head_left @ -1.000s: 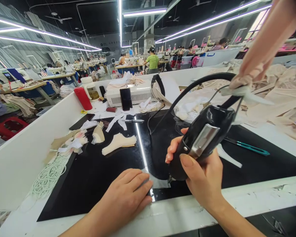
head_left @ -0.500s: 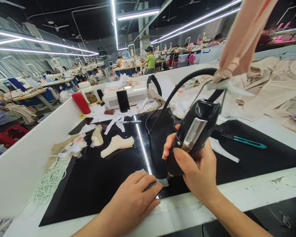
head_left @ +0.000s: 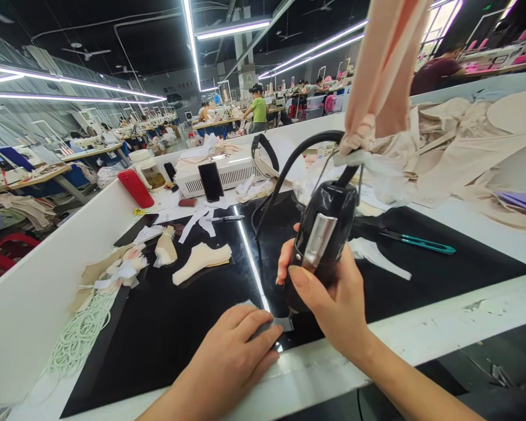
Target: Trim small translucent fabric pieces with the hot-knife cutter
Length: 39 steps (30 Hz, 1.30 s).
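My right hand (head_left: 333, 292) is wrapped round a black corded electric hand tool (head_left: 322, 228) with a metal plate on its side. The tool leans slightly, its lower end close to the mat; its tip is hard to make out. A knotted pink fabric band (head_left: 377, 70) holds up its top end. My left hand (head_left: 241, 345) presses a small grey flat piece (head_left: 284, 323) onto the black mat (head_left: 158, 345), fingers bent over it. Most of that piece is hidden under the fingers; its right end meets the tool's tip area.
Cream pads (head_left: 201, 261), white scraps (head_left: 379, 257) and teal-handled tweezers (head_left: 421, 241) lie on the mat. Pale green cord (head_left: 79, 333) is heaped at the left. Behind stand a phone (head_left: 211, 181), a red case (head_left: 135, 188) and a white machine (head_left: 221, 169). Beige garments (head_left: 477, 152) pile up right.
The view has shifted a little. The tool's top end and the pink band have swung left, so the tool stands more upright. My left hand stays on the grey piece.
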Each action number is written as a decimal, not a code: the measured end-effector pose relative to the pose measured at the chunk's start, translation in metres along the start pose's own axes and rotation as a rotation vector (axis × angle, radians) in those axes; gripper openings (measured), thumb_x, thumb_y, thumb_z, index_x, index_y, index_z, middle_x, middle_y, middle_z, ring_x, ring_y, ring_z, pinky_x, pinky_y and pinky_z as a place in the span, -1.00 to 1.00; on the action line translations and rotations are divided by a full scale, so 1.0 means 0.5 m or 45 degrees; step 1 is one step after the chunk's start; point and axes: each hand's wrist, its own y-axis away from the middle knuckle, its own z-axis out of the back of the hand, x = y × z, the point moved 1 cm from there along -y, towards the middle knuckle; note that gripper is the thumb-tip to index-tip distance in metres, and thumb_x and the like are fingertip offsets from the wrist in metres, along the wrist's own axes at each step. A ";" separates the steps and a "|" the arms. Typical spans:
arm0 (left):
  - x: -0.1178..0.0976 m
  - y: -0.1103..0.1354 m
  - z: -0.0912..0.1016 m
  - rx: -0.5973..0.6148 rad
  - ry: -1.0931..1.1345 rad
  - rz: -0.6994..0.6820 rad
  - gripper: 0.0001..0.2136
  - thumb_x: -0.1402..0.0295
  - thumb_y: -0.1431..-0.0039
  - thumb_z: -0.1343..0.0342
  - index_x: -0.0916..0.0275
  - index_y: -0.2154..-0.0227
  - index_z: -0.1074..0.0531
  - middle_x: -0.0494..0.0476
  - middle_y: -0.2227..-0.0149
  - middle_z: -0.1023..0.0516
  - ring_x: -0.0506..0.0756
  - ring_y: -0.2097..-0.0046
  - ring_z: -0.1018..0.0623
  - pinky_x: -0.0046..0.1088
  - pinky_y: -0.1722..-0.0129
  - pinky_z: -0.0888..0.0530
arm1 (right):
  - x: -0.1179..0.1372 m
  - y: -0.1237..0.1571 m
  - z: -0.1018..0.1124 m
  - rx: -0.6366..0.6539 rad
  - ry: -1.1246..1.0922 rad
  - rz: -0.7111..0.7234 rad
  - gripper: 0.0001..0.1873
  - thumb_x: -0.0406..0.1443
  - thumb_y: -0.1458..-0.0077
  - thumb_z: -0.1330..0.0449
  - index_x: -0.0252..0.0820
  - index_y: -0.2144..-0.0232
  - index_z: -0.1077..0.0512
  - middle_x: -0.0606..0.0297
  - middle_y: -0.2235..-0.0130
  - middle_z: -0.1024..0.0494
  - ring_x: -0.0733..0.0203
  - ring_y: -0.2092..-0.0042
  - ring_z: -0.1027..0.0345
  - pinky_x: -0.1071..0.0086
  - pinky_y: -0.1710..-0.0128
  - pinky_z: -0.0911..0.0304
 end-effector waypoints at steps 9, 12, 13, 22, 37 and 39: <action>-0.010 -0.008 -0.011 0.051 0.059 0.035 -0.72 0.27 -0.49 0.00 0.25 -0.10 -0.48 0.17 0.00 -0.60 0.18 0.00 -0.58 -0.18 -0.04 -0.61 | 0.010 -0.005 -0.006 -0.056 0.036 -0.009 -0.64 -0.21 -0.14 -0.33 -0.01 0.09 -0.27 0.41 0.32 -0.52 0.25 0.44 -0.40 0.33 0.44 -0.41; -0.010 -0.005 -0.012 0.042 0.048 0.031 -0.72 0.27 -0.50 0.00 0.24 -0.10 -0.48 0.18 0.00 -0.59 0.19 0.00 -0.58 -0.16 -0.04 -0.61 | 0.011 -0.005 -0.003 -0.076 0.041 -0.016 -0.65 -0.20 -0.14 -0.33 -0.01 0.10 -0.28 0.42 0.33 -0.51 0.24 0.43 -0.40 0.32 0.42 -0.41; -0.010 -0.004 -0.012 0.039 0.046 0.028 -0.72 0.27 -0.50 0.00 0.23 -0.10 -0.49 0.18 0.00 -0.59 0.19 0.00 -0.58 -0.16 -0.03 -0.61 | 0.011 -0.004 -0.003 -0.076 0.041 -0.015 -0.65 -0.19 -0.14 -0.33 -0.01 0.10 -0.28 0.42 0.34 -0.51 0.24 0.43 -0.40 0.32 0.42 -0.41; -0.009 -0.004 -0.015 0.017 0.027 0.024 -0.75 0.30 -0.47 -0.03 0.18 -0.09 -0.50 0.18 0.01 -0.58 0.19 0.00 -0.57 -0.18 -0.02 -0.61 | 0.005 0.001 -0.002 -0.076 0.029 -0.030 -0.67 -0.20 -0.14 -0.34 -0.01 0.13 -0.29 0.40 0.33 -0.51 0.23 0.42 -0.41 0.30 0.42 -0.43; -0.013 -0.006 -0.019 0.030 0.045 0.044 -0.75 0.31 -0.47 -0.04 0.19 -0.09 -0.49 0.19 0.01 -0.58 0.21 0.02 -0.57 -0.16 0.00 -0.61 | 0.005 0.012 0.007 -0.051 -0.034 -0.003 -0.66 -0.15 -0.19 -0.36 0.04 0.06 -0.34 0.40 0.32 -0.54 0.24 0.44 -0.41 0.34 0.44 -0.43; -0.015 -0.006 -0.018 0.037 0.044 0.041 -0.75 0.31 -0.46 -0.04 0.19 -0.09 -0.49 0.18 0.01 -0.57 0.21 0.02 -0.56 -0.16 0.00 -0.61 | 0.006 0.018 0.012 -0.060 -0.062 -0.005 -0.67 -0.11 -0.18 -0.37 0.03 0.09 -0.35 0.38 0.31 -0.54 0.23 0.43 -0.41 0.33 0.47 -0.43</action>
